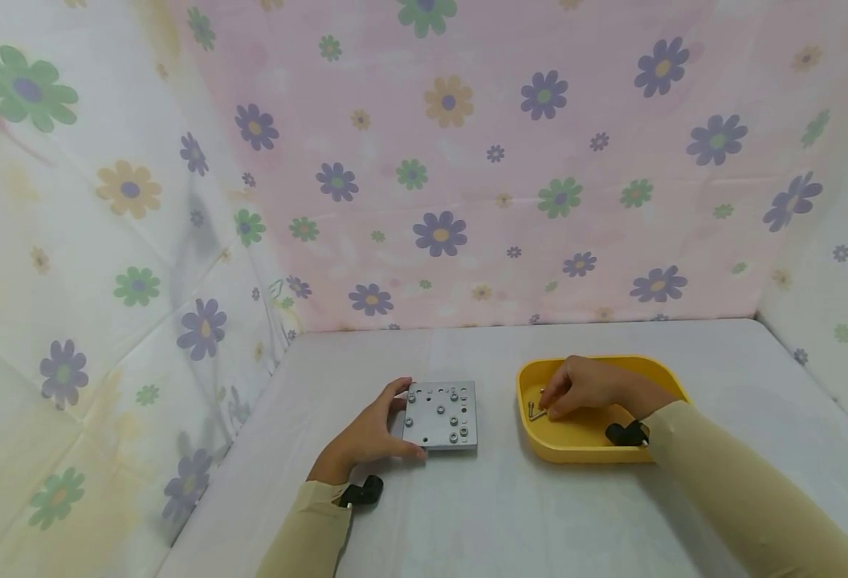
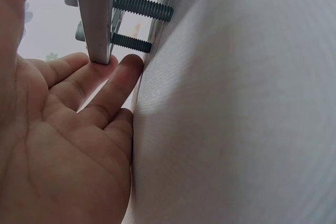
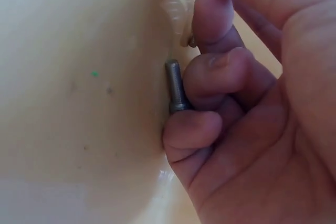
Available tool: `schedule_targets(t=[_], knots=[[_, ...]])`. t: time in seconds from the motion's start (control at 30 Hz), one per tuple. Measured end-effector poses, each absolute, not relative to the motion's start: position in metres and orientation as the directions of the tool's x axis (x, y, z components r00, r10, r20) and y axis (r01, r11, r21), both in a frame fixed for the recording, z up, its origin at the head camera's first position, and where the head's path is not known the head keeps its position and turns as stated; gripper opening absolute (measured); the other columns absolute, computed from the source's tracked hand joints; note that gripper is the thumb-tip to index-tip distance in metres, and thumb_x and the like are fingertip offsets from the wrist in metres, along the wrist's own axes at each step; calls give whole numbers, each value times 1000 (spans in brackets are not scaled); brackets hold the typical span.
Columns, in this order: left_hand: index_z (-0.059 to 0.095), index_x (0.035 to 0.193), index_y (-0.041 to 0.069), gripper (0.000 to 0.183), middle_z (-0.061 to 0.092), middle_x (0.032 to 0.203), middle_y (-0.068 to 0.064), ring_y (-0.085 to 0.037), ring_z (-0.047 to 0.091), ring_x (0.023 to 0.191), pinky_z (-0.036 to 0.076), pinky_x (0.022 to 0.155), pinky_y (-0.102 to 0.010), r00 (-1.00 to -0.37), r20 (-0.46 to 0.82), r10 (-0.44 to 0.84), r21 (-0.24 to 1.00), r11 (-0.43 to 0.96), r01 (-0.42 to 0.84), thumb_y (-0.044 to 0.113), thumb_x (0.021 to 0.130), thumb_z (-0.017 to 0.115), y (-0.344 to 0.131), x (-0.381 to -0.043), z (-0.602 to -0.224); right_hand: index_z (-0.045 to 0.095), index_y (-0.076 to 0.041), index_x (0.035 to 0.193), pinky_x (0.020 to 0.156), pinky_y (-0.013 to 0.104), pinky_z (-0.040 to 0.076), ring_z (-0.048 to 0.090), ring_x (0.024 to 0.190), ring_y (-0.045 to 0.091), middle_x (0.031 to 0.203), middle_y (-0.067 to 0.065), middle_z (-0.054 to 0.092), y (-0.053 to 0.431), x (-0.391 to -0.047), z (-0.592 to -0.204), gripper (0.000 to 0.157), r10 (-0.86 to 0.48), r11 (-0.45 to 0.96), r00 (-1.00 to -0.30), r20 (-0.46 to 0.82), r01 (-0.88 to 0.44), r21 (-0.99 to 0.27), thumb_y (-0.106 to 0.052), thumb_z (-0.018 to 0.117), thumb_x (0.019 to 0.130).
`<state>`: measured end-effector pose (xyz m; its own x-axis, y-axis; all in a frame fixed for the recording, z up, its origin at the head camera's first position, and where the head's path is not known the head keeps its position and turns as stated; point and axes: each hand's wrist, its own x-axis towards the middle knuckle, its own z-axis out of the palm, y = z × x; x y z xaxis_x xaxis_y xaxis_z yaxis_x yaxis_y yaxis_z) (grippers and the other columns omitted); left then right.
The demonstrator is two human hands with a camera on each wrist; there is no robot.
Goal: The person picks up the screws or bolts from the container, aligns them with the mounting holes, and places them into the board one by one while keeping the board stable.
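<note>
My left hand [image 1: 366, 433] holds a square grey metal plate [image 1: 424, 413] by its left side, thumb at the near corner and fingers at the far one. Several socket-head screws [image 1: 441, 409] sit in the plate's holes. From the left wrist, threaded screw shanks [image 2: 144, 7] stick out beneath the plate edge [image 2: 97, 19]. Inside the yellow tray [image 1: 590, 454] my right hand [image 1: 583, 385] reaches down with bent fingers among loose screws [image 1: 531, 408]. One screw [image 3: 175, 85] lies against those fingers in the right wrist view; whether any is pinched is hidden.
The plate and tray stand apart on a white-covered table [image 1: 496, 514], the tray to the right. Flower-patterned cloth [image 1: 467, 160] closes off the back and both sides. Each wrist carries a small black camera [image 1: 363, 491].
</note>
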<state>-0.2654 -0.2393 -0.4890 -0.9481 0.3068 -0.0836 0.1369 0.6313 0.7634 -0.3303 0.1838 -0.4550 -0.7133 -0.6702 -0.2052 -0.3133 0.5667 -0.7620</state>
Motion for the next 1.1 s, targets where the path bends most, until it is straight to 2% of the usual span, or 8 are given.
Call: schedule_targets(t=[0.13,0.47,0.73,1.1], knots=[[24,164,29,134,54,151,-3,-25,46,143,25,123,-61,-949,-86,302,758,638,134,49,55,101,-239,-265,-488,84,-18,102,77,24,54,64,87,15,99,-3,79,181,-333,-458,15,-648,594,-730,-220,-302,-746,-22,83,88],[25,164,28,135,53,152,-3,-25,44,144,24,123,-62,-951,-84,298,764,632,131,48,54,102,-241,-264,-488,83,-15,107,74,24,51,61,86,18,103,-1,79,177,-331,-457,21,-635,599,-739,-225,-287,-747,-19,84,87],[24,164,27,134,53,152,-5,-26,44,145,23,124,-61,-948,-86,307,766,629,134,47,55,102,-241,-264,-485,84,-15,101,75,23,54,65,86,16,97,-2,80,177,-332,-460,14,-645,589,-737,-203,-310,-746,-19,83,88],[24,164,29,134,53,153,-4,-27,43,146,23,123,-62,-951,-88,295,759,638,127,46,55,102,-238,-264,-488,81,-14,100,71,23,52,61,79,16,92,-2,76,180,-332,-456,10,-661,602,-723,-200,-351,-717,-18,80,91]])
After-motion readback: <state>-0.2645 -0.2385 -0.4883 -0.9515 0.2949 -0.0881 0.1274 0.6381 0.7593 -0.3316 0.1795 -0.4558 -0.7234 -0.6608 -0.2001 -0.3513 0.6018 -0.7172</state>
